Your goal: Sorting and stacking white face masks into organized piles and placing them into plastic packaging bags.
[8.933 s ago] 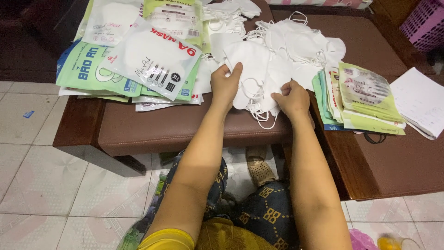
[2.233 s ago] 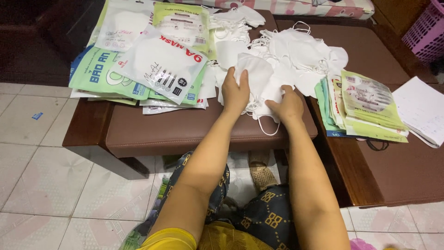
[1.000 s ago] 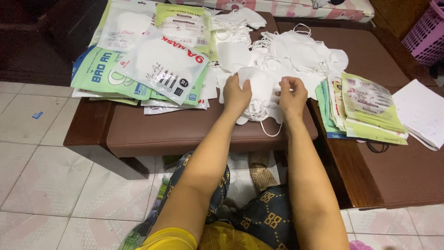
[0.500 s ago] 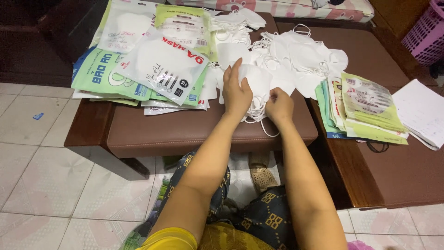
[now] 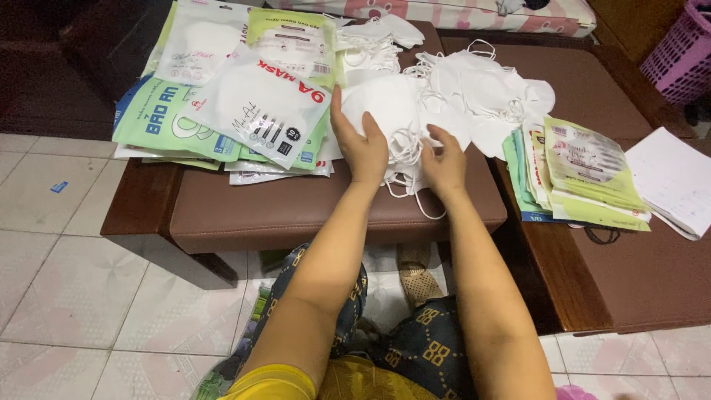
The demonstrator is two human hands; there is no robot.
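Head view: a person sits at a low brown table (image 5: 311, 211) with both arms stretched forward over a pile of white face masks (image 5: 474, 96).
Left hand (image 5: 361, 144): lies flat on a folded mask (image 5: 389, 107), fingers spread and pressing down, not closed around it.
Right hand (image 5: 444, 163): rests just beside the left one, fingers loosely curled among the ear loops (image 5: 415, 196); whether they pinch a loop cannot be told.
Mask position: near the table's front edge, between the printed packets (image 5: 255, 104) on the left and the stack of green packets (image 5: 585, 174) on the right.
Handling: the masks look light, soft and floppy, and the thin loops probably tangle easily; the folded body edge seems the surest place to take hold, rather than a loop.
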